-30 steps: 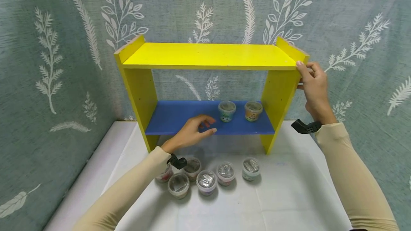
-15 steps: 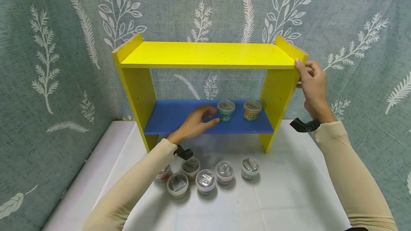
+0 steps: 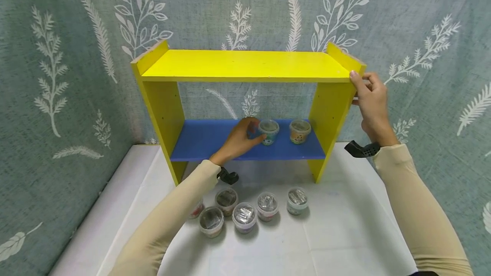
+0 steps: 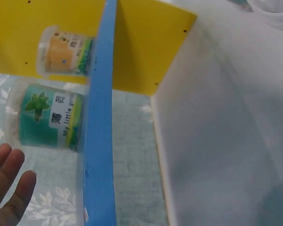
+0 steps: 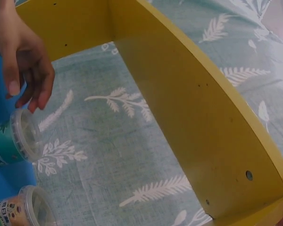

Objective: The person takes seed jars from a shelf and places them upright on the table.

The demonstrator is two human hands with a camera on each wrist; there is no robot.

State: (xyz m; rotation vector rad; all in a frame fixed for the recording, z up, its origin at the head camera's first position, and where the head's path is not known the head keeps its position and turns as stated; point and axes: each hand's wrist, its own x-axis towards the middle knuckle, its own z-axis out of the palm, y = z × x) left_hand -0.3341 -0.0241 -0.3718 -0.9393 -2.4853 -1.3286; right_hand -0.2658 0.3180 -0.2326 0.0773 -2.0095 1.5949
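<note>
My left hand (image 3: 241, 137) reaches over the blue board (image 3: 207, 135) of a yellow shelf unit (image 3: 245, 64). Its fingers are spread around the near side of a green-labelled plastic tub (image 3: 270, 135); the left wrist view shows a gap between the fingers (image 4: 21, 193) and that tub. To the right, an orange-labelled tub (image 3: 299, 135) stands upright on the same board. My right hand (image 3: 374, 103) grips the unit's upper right corner, thumb on the front edge and fingers around the outer side. Only fingertips of this hand show at the edge of the right wrist view.
On the white table (image 3: 276, 250) in front of the unit stand several lidded tubs, among them a pale one (image 3: 297, 201) at the right and a dark-topped one (image 3: 212, 221) at the left. My left sleeve partly covers a red tub (image 3: 197, 209). Patterned fabric (image 3: 207, 12) hangs behind.
My left hand has moved right and slightly up, closer to the green-labelled tub. The right hand keeps its grip on the shelf corner. The head view has shifted slightly.
</note>
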